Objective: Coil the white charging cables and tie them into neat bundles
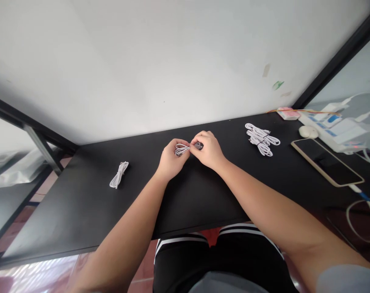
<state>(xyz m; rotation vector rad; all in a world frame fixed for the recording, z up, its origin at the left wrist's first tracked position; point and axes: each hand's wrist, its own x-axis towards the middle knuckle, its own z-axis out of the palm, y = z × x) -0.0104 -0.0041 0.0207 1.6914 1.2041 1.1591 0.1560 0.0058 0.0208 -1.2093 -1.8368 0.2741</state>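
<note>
Here, left hand (pixel 173 159) and right hand (pixel 210 149) pinch a cable bundle (pixel 184 149) between them, long axis lying left to right.

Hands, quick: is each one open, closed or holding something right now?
Left hand: closed around a coiled white cable.
Right hand: closed, fingertips pinching at the middle of that same cable.
</note>
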